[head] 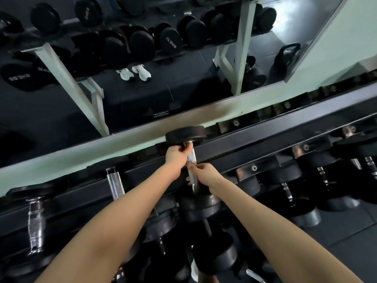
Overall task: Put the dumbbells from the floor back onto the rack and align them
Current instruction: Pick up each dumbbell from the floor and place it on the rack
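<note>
While hanging onto the dumbbell (185,134) up at the top of the rack (255,137), had both hands wrapped round its knurled chrome handle (191,159): left hand (175,155) curled on up by the far head, right hand (205,174) gripping lower down, nearer the close head. Pointed it straight away from the body, far head over the back rail, right beside the pale ledge (81,152) under the mirror (163,94). Honestly couldn't tell whether it sat on the rail or hung just above. Couldn't read anything on the dumbbell itself either. Did spot white lettering (171,42) on a couple of reflected heads in the mirror, flipped, looked like "2KG", couldn't make out more. Also caught white trainers (133,72) and a kettlebell (287,56) in there. As for the rack: loaded with more black dumbbells (285,190) on both sides, plus another row lower down.
</note>
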### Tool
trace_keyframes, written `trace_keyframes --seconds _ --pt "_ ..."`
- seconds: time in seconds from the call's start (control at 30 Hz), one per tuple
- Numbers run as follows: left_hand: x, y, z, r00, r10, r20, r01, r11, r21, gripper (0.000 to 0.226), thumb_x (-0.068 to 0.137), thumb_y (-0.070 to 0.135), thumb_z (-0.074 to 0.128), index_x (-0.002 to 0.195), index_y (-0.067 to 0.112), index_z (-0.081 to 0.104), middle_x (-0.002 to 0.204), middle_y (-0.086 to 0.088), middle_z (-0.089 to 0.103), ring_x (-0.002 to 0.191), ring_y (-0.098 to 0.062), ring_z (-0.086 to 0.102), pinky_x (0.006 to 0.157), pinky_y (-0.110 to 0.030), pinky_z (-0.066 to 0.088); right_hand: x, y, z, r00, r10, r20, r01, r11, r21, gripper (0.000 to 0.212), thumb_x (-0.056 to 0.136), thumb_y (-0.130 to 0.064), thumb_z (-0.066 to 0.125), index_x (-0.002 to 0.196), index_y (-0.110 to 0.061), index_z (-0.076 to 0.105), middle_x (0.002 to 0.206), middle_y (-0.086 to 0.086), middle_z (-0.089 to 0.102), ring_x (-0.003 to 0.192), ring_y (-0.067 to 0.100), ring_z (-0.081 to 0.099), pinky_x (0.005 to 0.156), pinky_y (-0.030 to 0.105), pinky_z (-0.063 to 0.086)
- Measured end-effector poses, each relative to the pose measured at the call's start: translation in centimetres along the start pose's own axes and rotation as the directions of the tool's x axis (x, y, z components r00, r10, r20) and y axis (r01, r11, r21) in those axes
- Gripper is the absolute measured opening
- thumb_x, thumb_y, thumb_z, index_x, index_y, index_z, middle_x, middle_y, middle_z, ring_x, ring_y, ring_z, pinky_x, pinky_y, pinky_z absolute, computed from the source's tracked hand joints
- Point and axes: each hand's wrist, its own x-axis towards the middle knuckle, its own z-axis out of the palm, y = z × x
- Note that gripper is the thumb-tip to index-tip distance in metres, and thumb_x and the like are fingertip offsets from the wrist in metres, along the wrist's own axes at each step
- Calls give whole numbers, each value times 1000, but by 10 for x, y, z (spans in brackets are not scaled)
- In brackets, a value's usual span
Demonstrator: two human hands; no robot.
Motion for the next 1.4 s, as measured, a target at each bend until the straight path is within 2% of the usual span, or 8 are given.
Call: trace_keyframes --seconds 0.1,0.27,0.33,0.5,0.6,0.77,1.13,1.4 --pt "-4 4 -3 1000 27 14 -28 996 84 35 90 39 55 82 6 65 71 -3 59 77 -22 58 80 -39 51 -3 -2 3 999 -13 -41 10 998 -63 50 94 -43 52 112 3 60 105 17 71 85 23 66 84 35 56" --pt "-18 6 -14 993 107 40 -114 956 269 45 91 40 53 56 12 47 57 -3 47 55 -17 46 56 -32 41 -26 -7 8 962 -163 -221 92 950 -300 44 93 -49 48 72 -11 54 70 5 55 64 19 52 62 31 42" --pt "-28 2 -19 989 149 17 -147 940 307 44 92 35 51 55 12 45 57 -4 47 55 -19 46 60 -34 43 -46 -2 1 919 -237 -314 124 933 -339 43 94 -44 49 91 -5 64 88 12 67 83 26 62 75 36 48" --pt "-70 -13 -19 948 318 -19 -290 888 355 21 95 22 46 90 11 63 91 -12 62 85 -28 58 76 -36 48 -101 51 -25 804 -229 -549 127 968 -217 41 96 -37 49 108 -2 65 109 14 70 105 30 62 92 38 46" --pt "-115 -21 1 911 408 58 -401 845 354 28 94 18 46 115 5 59 116 -13 64 109 -32 58 84 -32 43 -136 109 -36 740 -125 -660 110 992 -64 44 95 -36 49 99 5 66 96 22 70 89 35 65 87 42 50" --pt "-184 -61 65 812 475 339 -575 752 323 24 91 17 50 111 7 60 108 -10 68 105 -28 60 88 -32 44 -193 226 -45 702 135 -699 6 981 196 27 94 -35 51 86 -12 64 65 2 58 62 18 53 62 31 42" --pt "-293 -255 208 628 60 776 -651 586 482 16 90 21 53 98 10 62 96 -8 68 95 -26 63 79 -31 46 -297 496 -46 493 638 -591 -94 715 693 25 91 -33 52 74 -15 55 71 3 57 62 16 47 67 30 38" --pt "-292 -388 282 649 -59 758 -663 445 602 7 91 19 52 85 18 57 81 4 59 83 -18 57 72 -26 38 -261 641 -43 552 716 -428 22 501 865 21 92 -31 55 81 -16 63 71 -1 61 67 14 56 69 31 46"
